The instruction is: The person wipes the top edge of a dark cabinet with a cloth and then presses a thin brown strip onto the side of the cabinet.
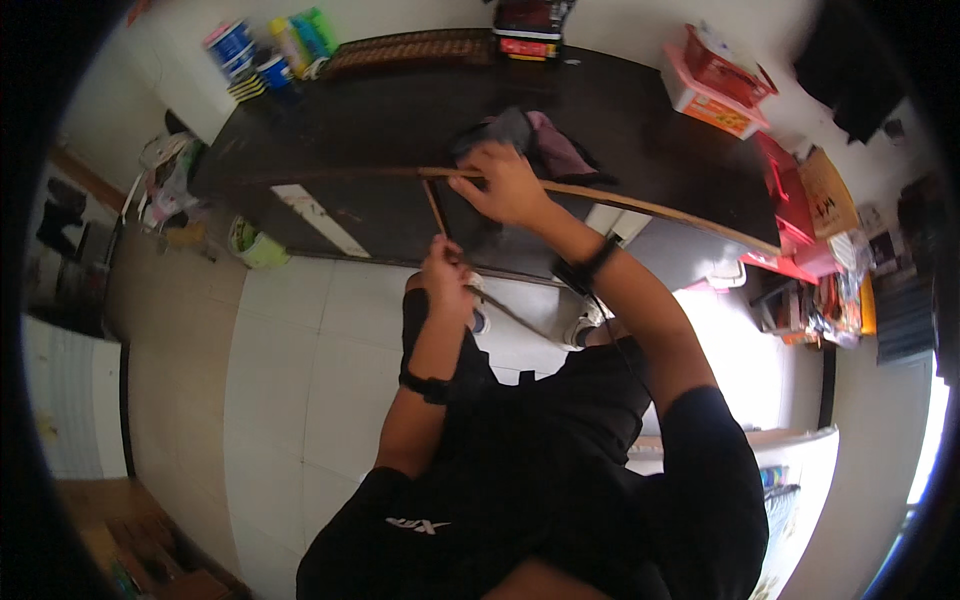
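Observation:
My left hand [446, 279] is closed around a narrow brown strip [434, 208]. The strip's upper end meets the front edge of a dark cabinet top, and a long tail of it hangs below the hand toward the floor. My right hand [506, 184] lies over the cabinet's front edge [645, 204], thumb apart from the fingers. Light brown shows along that edge to the right of the hand. Just beyond the right fingers is a crumpled grey and pink cloth [551, 146] on the cabinet top [360, 124]; blur hides whether the fingertips touch it.
Blue cans [231, 46] and bottles stand at the back left. A woven brown mat [412, 51] lies along the wall. A red basket [727, 66] sits on a pink-lidded box at right. A pale green bin [262, 247] stands on the floor beside the cabinet.

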The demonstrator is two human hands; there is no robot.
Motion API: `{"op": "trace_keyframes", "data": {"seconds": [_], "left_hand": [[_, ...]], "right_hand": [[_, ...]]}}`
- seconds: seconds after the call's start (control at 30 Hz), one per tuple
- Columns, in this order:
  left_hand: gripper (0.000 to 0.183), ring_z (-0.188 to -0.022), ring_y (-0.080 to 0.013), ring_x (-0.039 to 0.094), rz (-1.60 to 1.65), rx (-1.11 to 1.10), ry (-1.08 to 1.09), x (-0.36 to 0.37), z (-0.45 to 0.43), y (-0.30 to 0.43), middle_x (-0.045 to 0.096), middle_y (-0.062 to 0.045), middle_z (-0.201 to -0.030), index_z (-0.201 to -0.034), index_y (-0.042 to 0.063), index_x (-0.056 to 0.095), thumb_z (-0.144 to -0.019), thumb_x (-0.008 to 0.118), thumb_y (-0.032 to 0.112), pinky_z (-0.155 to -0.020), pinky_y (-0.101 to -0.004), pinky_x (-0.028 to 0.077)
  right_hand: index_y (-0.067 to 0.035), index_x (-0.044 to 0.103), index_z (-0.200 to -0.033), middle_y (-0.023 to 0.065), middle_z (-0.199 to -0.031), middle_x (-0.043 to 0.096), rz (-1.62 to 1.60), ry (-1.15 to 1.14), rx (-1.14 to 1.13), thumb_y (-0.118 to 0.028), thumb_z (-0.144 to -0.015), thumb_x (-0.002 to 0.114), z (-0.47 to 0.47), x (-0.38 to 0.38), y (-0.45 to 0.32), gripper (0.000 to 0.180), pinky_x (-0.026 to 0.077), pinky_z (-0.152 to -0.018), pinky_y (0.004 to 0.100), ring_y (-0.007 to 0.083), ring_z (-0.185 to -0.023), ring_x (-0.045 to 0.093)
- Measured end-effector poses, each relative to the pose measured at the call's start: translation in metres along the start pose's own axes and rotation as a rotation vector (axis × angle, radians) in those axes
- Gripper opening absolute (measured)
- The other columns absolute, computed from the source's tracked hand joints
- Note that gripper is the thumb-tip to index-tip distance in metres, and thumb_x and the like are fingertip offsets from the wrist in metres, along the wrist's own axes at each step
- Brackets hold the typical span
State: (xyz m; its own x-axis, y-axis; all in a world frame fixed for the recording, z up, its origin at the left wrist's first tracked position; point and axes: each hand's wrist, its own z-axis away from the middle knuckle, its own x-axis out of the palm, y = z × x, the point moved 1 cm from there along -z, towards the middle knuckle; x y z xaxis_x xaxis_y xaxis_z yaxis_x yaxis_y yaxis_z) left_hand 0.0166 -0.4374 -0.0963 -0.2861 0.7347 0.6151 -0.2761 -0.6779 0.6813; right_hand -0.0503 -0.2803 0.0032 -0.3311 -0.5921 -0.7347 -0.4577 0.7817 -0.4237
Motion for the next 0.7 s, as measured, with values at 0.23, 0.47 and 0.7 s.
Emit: {"op": "trace_keyframes", "data": {"seconds": [0.23,0.47,0.7], "left_hand": [[0.03,-0.057,-0.0102,0.037,0.017,-0.083,-0.179,-0.017,0.008,0.02,0.047,0.003,-0.075,-0.083,0.015,0.054,-0.104,0.055,0.037,-0.045,-0.0262,0.027],[0.025,-0.051,-0.0096,0.042,-0.004,-0.229,-0.307,-0.023,-0.007,-0.023,0.052,0.001,-0.073,-0.087,0.014,0.058,-0.104,0.055,0.032,-0.042,-0.0252,0.035],[0.021,-0.056,-0.0126,0.04,0.064,-0.373,-0.34,0.017,-0.016,-0.087,0.048,0.0,-0.076,-0.088,0.014,0.05,-0.105,0.045,0.025,-0.043,-0.0279,0.035]], "right_hand": [[-0.025,0.071,-0.126,0.021,-0.154,0.038,0.329,0.095,0.603,-0.068,-0.085,0.06,-0.052,0.047,0.084,0.06,0.007,-0.107,0.0827,0.0607,-0.143,0.019],[-0.028,0.067,-0.131,0.012,-0.157,0.044,0.227,0.044,0.396,-0.062,-0.086,0.061,0.025,-0.02,0.16,0.057,0.018,-0.12,0.0638,0.0415,-0.147,0.032],[-0.029,0.054,-0.147,0.0065,-0.163,0.035,0.381,-0.112,0.528,-0.068,-0.095,0.048,0.094,-0.167,0.302,0.065,0.015,-0.121,0.0618,0.0364,-0.152,0.026]]}}
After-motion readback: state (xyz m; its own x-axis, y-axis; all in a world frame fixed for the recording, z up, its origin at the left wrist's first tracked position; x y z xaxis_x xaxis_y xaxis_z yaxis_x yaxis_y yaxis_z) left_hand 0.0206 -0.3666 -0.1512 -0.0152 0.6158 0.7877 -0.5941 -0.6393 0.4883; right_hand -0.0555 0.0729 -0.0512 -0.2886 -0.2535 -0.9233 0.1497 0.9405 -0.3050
